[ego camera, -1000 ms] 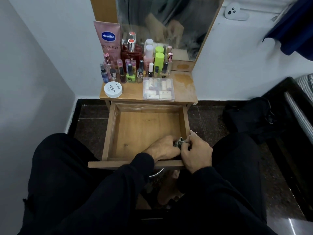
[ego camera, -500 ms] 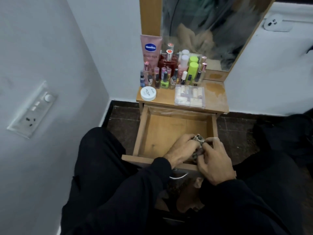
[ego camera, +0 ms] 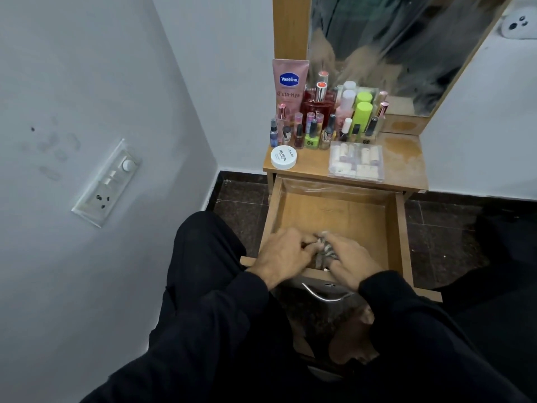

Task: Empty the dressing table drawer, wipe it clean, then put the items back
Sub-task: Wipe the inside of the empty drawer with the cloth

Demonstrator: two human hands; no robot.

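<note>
The wooden drawer point(ego camera: 332, 212) of the dressing table is pulled out and its bottom is bare. Over its front edge my left hand point(ego camera: 283, 255) and my right hand point(ego camera: 353, 264) meet, both closed on a small grey striped cloth point(ego camera: 327, 250) bunched between them. On the tabletop point(ego camera: 404, 158) stand several cosmetics: a pink Vaseline tube point(ego camera: 289, 82), nail polish bottles point(ego camera: 311, 135), a white round jar point(ego camera: 284, 157) and a clear box of small items point(ego camera: 357, 164).
A mirror point(ego camera: 392, 48) rises behind the tabletop. A switch and socket plate point(ego camera: 107, 183) is on the left wall. The drawer's metal handle point(ego camera: 322, 295) sits under my wrists. My black-trousered knees flank the drawer; dark tiled floor lies beyond.
The view has swung left, bringing the wall socket into sight. My hands have stayed at the drawer's front edge, working the cloth between them.
</note>
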